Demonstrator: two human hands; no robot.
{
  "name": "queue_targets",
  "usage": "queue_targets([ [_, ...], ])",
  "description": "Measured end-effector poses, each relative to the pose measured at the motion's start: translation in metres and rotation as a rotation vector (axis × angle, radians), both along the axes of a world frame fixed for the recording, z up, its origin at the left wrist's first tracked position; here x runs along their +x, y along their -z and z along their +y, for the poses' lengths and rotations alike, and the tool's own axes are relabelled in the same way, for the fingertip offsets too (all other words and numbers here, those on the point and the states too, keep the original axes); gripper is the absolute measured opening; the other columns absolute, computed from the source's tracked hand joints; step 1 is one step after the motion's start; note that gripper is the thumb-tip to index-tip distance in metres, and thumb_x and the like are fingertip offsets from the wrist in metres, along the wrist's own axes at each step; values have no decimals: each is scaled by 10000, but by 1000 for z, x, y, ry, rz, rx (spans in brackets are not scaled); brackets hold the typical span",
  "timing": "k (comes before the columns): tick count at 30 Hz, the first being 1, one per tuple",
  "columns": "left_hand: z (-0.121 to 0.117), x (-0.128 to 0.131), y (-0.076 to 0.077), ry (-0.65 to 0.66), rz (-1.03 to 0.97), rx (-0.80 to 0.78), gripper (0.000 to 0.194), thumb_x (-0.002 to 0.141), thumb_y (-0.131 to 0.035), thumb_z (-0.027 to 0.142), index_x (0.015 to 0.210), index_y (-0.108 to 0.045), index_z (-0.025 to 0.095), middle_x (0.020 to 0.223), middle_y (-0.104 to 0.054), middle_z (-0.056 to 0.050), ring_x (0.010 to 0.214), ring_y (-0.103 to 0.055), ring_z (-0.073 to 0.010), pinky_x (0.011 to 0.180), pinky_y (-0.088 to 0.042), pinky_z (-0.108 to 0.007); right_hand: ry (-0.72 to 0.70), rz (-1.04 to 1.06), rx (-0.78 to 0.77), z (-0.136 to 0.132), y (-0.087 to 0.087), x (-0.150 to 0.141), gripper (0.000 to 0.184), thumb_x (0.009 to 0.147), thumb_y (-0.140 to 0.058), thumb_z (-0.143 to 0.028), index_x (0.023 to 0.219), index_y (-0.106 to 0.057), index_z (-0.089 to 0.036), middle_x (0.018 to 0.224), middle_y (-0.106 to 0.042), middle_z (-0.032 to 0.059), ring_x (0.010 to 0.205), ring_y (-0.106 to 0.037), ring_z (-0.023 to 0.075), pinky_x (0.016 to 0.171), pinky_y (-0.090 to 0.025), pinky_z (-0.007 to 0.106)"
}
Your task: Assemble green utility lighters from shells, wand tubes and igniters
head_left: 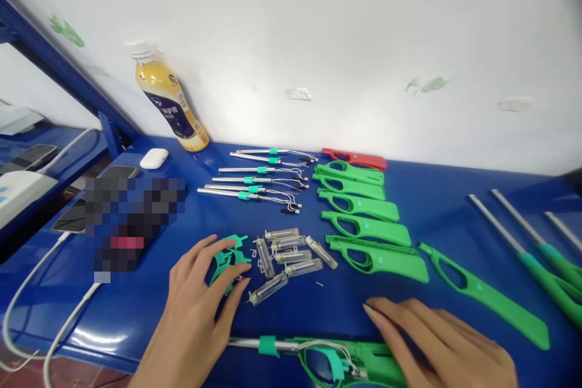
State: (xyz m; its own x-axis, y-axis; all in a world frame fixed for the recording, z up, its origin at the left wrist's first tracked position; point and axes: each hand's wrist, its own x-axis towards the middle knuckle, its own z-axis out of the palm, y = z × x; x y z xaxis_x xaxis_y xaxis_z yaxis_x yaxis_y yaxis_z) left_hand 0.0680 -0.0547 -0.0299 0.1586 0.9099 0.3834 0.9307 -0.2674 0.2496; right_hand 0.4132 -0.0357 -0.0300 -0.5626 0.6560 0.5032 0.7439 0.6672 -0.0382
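My left hand (200,297) is over a small heap of teal plastic pieces (222,264), fingers bent and a little apart, thumb and index tips close to tiny pale parts. At the near edge lies an open green lighter casing (377,361), with a metal tube (285,345), a teal collar, white wires and a teal trigger (335,365) laid in it. My right hand (441,339) is above the casing's right end, its thumb and index tips pressed together; whatever is between them is hidden. Clear fuel tanks (297,268) lie in a loose group between the hands.
Several metal tubes with wires (245,180) lie in a row behind. Green casing halves (373,227) and a red one (354,158) are stacked at centre right. Lighters with long tubes (545,279) lie far right. A juice bottle (170,100), earbud case (154,158) and white cables (68,321) are left.
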Motion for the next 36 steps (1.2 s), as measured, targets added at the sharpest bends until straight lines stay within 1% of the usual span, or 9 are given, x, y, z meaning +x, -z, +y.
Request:
queue_targets([
  [2, 4, 2, 1, 24, 31, 8, 176, 1045, -591, 211, 1183, -684, 268, 1389, -602, -119, 1398, -504, -397, 1058, -472, -650, 29, -5, -15, 8, -8, -18, 357, 1131, -459, -239, 1079, -812, -237, 953, -826, -13, 654, -758, 109, 582, -520, 255],
  [5, 10, 6, 2, 48, 58, 14, 165, 1047, -588, 205, 1150, -704, 261, 1382, -612, -128, 1398, -506, -406, 1025, -500, -636, 122, -8, -38, 20, -14, -46, 431, 1156, -375, -292, 1126, -799, -223, 1007, -800, 21, 500, -681, 87, 416, -430, 267],
  [6, 12, 7, 2, 53, 63, 16, 161, 1048, -585, 206, 1134, -711, 260, 1382, -615, -128, 1399, -505, -408, 1018, -504, -635, 147, -12, -33, 24, -14, -54, 445, 1160, -359, -313, 1144, -794, -224, 1002, -791, 22, 441, -630, 76, 383, -398, 268],
  [9, 17, 8, 3, 75, 84, 20, 154, 1047, -587, 207, 1096, -724, 259, 1381, -622, -125, 1400, -506, -405, 1012, -511, -629, 195, -34, -44, 33, -12, -73, 508, 1169, -295, -361, 1161, -785, -227, 992, -781, 24, 360, -533, 64, 344, -349, 265],
  [11, 19, 8, 6, 89, 98, 22, 154, 1045, -591, 200, 1087, -727, 260, 1386, -623, -122, 1403, -503, -404, 1007, -515, -625, 211, -45, -57, 36, -10, -79, 542, 1171, -264, -369, 1142, -785, -225, 969, -778, 23, 356, -531, 73, 338, -334, 270],
  [17, 20, 6, 13, 117, 124, 49, 159, 1048, -585, 157, 1054, -718, 245, 1362, -636, -122, 1376, -521, -382, 984, -527, -586, 232, -55, -79, 37, -4, -80, 525, 1169, -280, -346, 1114, -789, -227, 915, -774, 10, 394, -588, 106, 331, -343, 282],
  [24, 18, 3, 8, 136, 170, 69, 125, 1043, -606, 162, 1091, -704, 224, 1356, -637, -136, 1366, -520, -388, 985, -520, -579, 263, -11, -75, 30, -8, -75, 511, 1164, -316, -425, 1125, -789, -235, 993, -782, 3, 366, -548, 79, 327, -385, 258],
  [28, 17, 1, 6, 138, 184, 66, 121, 1049, -601, 170, 1094, -702, 222, 1355, -634, -139, 1365, -521, -387, 985, -522, -578, 266, 14, -77, 30, -9, -73, 515, 1165, -320, -428, 1108, -791, -227, 1005, -792, 3, 357, -534, 69, 318, -372, 253],
  [36, 21, 2, 10, 127, 174, 87, 119, 1049, -595, 161, 1049, -694, 226, 1329, -651, -128, 1351, -537, -370, 981, -522, -551, 252, -20, -62, 34, -4, -75, 548, 1168, -297, -412, 1087, -802, -215, 999, -808, 11, 402, -607, 103, 341, -389, 283],
])
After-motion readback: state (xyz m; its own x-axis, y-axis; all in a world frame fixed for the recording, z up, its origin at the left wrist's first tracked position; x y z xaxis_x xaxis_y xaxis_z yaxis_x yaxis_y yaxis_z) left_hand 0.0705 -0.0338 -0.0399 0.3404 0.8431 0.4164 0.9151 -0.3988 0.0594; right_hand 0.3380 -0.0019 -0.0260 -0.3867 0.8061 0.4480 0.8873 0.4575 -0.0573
